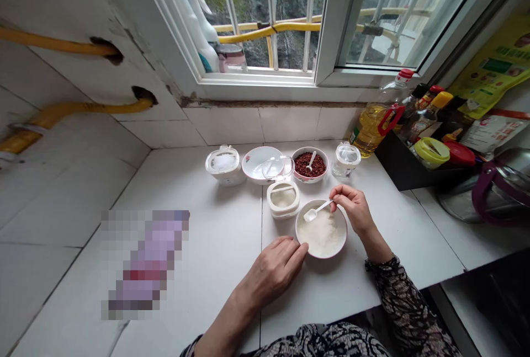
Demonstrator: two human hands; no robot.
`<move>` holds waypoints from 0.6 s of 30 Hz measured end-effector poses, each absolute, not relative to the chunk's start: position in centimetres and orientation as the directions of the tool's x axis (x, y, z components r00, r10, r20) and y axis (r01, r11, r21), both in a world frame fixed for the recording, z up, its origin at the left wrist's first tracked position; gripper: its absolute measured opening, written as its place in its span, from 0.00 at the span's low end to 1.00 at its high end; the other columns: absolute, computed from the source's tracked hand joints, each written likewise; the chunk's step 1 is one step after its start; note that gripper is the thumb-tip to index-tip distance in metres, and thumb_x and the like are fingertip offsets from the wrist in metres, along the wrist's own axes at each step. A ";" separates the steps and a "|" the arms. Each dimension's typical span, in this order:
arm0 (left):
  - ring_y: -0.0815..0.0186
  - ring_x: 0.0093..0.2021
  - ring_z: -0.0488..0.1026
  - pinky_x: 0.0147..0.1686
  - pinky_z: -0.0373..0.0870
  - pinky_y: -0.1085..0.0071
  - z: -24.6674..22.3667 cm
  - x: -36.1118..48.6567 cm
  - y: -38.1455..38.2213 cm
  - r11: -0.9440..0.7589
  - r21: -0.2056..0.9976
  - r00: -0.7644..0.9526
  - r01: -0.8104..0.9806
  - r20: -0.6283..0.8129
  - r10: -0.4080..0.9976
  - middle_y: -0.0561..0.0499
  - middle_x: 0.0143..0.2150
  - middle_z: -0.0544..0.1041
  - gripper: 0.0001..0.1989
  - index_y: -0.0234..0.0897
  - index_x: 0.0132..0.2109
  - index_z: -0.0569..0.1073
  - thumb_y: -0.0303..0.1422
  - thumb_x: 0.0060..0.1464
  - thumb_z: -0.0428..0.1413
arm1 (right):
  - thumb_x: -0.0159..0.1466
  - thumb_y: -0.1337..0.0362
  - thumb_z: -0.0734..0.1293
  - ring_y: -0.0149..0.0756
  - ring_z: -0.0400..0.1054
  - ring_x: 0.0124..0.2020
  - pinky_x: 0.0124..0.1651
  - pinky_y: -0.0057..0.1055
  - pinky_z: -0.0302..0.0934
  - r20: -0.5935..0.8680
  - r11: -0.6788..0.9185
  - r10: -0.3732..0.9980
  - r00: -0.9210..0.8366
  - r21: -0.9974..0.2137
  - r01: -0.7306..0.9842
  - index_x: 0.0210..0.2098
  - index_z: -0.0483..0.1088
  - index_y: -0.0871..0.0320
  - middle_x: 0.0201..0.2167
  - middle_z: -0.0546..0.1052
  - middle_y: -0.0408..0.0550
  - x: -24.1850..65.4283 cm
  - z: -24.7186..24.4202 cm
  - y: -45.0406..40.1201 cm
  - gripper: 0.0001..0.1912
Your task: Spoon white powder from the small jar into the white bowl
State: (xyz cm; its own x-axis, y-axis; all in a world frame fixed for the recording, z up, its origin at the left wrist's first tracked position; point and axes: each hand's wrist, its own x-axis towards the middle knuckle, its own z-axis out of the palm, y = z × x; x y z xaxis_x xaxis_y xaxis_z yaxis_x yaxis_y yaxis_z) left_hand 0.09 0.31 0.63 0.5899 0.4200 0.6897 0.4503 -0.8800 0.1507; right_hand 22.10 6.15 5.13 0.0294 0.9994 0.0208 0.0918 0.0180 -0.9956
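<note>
Hiding part of a white spoon [313, 213], right-hand fingers [342, 196]

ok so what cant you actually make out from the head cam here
Head view:
- pixelated object on the counter: blurred, kind unreadable
- spray bottles on the windowsill: tops cut off by the top edge
- metal pot: cut off by the right edge
- condiment bottles: labels too small to read

The head-worn camera looks forward and steeply down from just above the person's forearms [223, 318], which enter at six o'clock. It faces a tiled counter [215, 252] running to a barred window [269, 20] at twelve o'clock. It sits close over a white bowl [321, 229] near the centre, with a wide, curving field.
</note>
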 end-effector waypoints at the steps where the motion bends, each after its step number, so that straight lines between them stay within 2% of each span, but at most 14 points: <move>1: 0.64 0.31 0.75 0.36 0.79 0.64 0.7 0.1 0.3 -0.880 0.150 0.588 0.451 0.691 0.419 0.46 0.32 0.77 0.11 0.29 0.49 0.70 0.19 0.65 0.45 | 0.53 0.61 0.65 0.31 0.65 0.19 0.30 0.31 0.63 0.021 0.018 0.999 0.029 -0.997 0.078 0.26 0.71 0.57 0.15 0.72 0.39 22.1 5.1 6.2 0.06; 7: 0.64 0.30 0.75 0.35 0.79 0.65 0.8 0.1 0.4 -0.877 0.144 0.589 0.459 0.689 0.422 0.46 0.32 0.76 0.11 0.29 0.47 0.70 0.19 0.66 0.44 | 0.58 0.60 0.66 0.34 0.71 0.24 0.35 0.33 0.67 0.092 0.090 0.995 0.043 -0.995 0.050 0.31 0.70 0.57 0.19 0.75 0.41 21.2 5.3 6.2 0.06; 11: 0.64 0.30 0.74 0.35 0.78 0.65 0.6 0.1 0.3 -0.876 0.132 0.602 0.465 0.678 0.422 0.48 0.30 0.74 0.10 0.28 0.47 0.70 0.19 0.65 0.46 | 0.66 0.61 0.64 0.37 0.75 0.32 0.41 0.35 0.69 0.306 0.290 0.951 0.052 -0.936 0.201 0.39 0.69 0.55 0.28 0.79 0.44 19.9 5.5 5.4 0.05; 13: 0.64 0.30 0.73 0.36 0.78 0.65 0.5 0.1 0.2 -0.874 0.124 0.604 0.470 0.677 0.421 0.49 0.29 0.74 0.10 0.29 0.48 0.70 0.20 0.66 0.45 | 0.68 0.65 0.62 0.38 0.75 0.36 0.44 0.37 0.68 0.472 0.444 0.881 -0.017 -0.816 0.371 0.40 0.69 0.54 0.33 0.80 0.47 19.4 5.5 5.2 0.05; 15: 0.65 0.29 0.72 0.36 0.78 0.65 0.6 0.1 0.2 -0.872 0.117 0.604 0.475 0.678 0.419 0.49 0.29 0.73 0.10 0.29 0.47 0.70 0.20 0.66 0.45 | 0.68 0.69 0.60 0.40 0.75 0.38 0.47 0.40 0.67 0.607 0.610 0.769 -0.201 -0.603 0.515 0.40 0.70 0.54 0.34 0.80 0.48 19.1 5.5 5.2 0.08; 17: 0.65 0.29 0.71 0.36 0.77 0.66 0.6 0.1 0.2 -0.872 0.113 0.604 0.476 0.679 0.417 0.49 0.29 0.73 0.10 0.28 0.47 0.71 0.20 0.66 0.45 | 0.67 0.73 0.59 0.40 0.74 0.37 0.49 0.42 0.66 0.653 0.722 0.657 -0.376 -0.401 0.564 0.40 0.71 0.54 0.32 0.80 0.48 18.9 5.4 5.4 0.12; 18: 0.65 0.29 0.71 0.36 0.77 0.66 0.6 0.1 0.2 -0.872 0.113 0.605 0.476 0.678 0.418 0.49 0.28 0.72 0.10 0.28 0.46 0.71 0.20 0.66 0.45 | 0.66 0.75 0.59 0.40 0.74 0.36 0.49 0.43 0.65 0.659 0.746 0.625 -0.419 -0.347 0.568 0.41 0.71 0.54 0.32 0.80 0.47 19.0 5.5 5.4 0.13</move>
